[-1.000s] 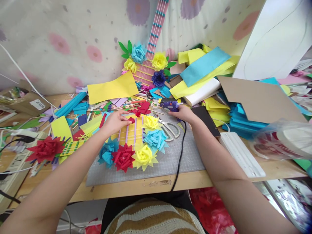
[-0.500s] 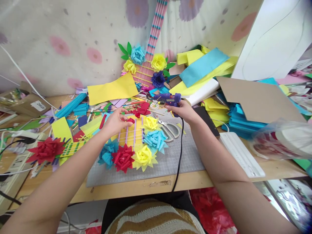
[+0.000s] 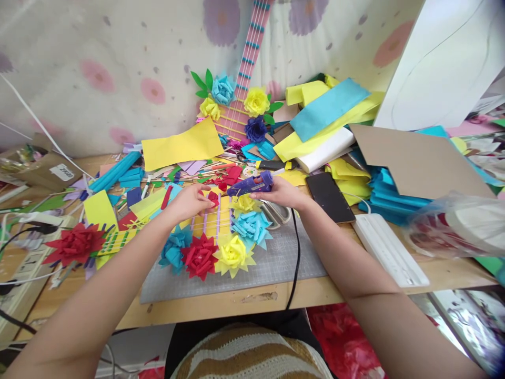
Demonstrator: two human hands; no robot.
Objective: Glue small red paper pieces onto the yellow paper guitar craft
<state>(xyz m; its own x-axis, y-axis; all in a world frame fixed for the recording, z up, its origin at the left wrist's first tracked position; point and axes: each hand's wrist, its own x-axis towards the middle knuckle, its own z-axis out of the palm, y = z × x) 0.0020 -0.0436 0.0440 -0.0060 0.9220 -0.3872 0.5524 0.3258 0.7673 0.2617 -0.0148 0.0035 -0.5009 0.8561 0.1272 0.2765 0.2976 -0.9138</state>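
Note:
My left hand point(image 3: 189, 203) pinches a small red paper piece point(image 3: 213, 198) over the upper part of a yellow paper guitar point(image 3: 212, 225). In my right hand point(image 3: 283, 192) is a purple glue gun point(image 3: 252, 183), its nozzle pointing left towards the red piece; whether the two touch I cannot tell. Around the guitar's body sit a red paper flower point(image 3: 199, 256), yellow flowers point(image 3: 233, 255) and blue flowers point(image 3: 251, 227). The guitar lies on a grey cutting mat point(image 3: 300, 258), its neck running left to another red flower point(image 3: 74, 243). Scissors point(image 3: 281, 217) lie partly hidden under my right hand.
A pink paper guitar point(image 3: 246, 68) leans at the back. Paper scraps, sticks and a yellow sheet point(image 3: 182, 144) crowd behind the mat. On the right are a black phone point(image 3: 330, 197), a white case point(image 3: 390, 250) and cardboard point(image 3: 410, 158). The glue gun's cord point(image 3: 296, 258) hangs over the table edge.
My right hand has brought the glue gun left and down, from behind the scissors to beside the red piece. The phone and a yellow-black cutter now show. My left hand has barely shifted.

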